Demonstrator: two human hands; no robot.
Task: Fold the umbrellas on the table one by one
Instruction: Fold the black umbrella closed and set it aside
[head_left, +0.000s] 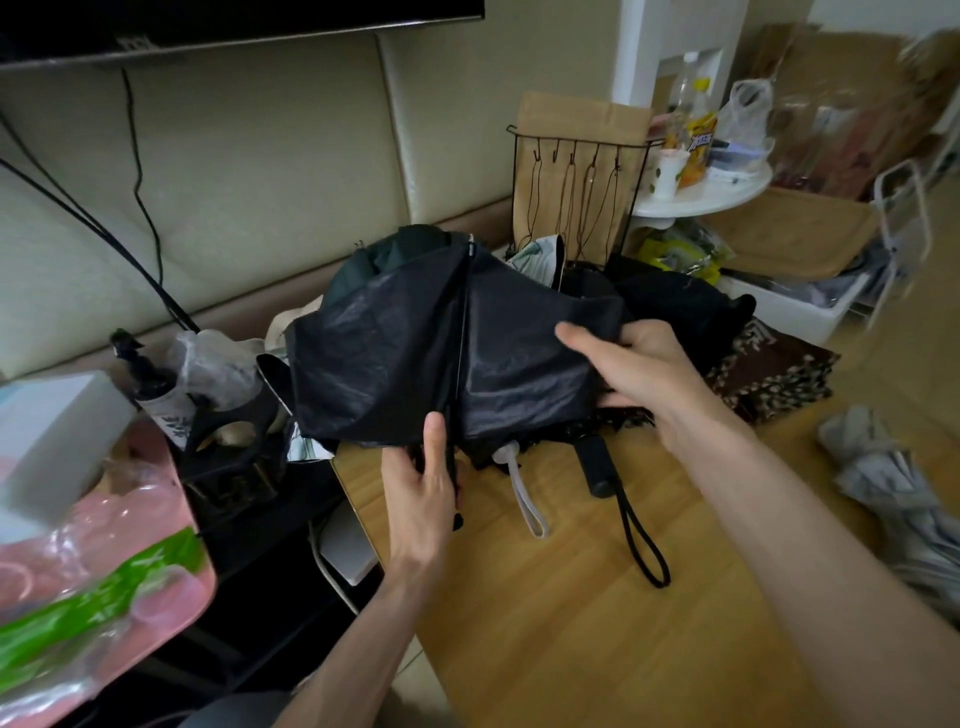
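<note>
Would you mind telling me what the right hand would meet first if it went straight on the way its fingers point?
The right hand points leftward across the black umbrella canopy it pinches; going on, it would likely first meet the dark rib running down the canopy's middle, though depth is unclear.

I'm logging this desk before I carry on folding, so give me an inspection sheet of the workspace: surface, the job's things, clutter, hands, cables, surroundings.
Surface: wooden table, light grain.
Job's things: black umbrella held up, canopy loose, not yet folded; under and behind it lie a white-handled umbrella, a black-handled umbrella with a wrist loop, and a brown patterned umbrella.
Clutter: pink tray holding a plastic bag, white box, pump bottle, all at the left.
Hands: left hand grips the black umbrella's lower end; right hand pinches its canopy edge.
Cables: black cables hang down the wall.
Surroundings: padded wall panels, round white side table with bottles, paper bag.
</note>
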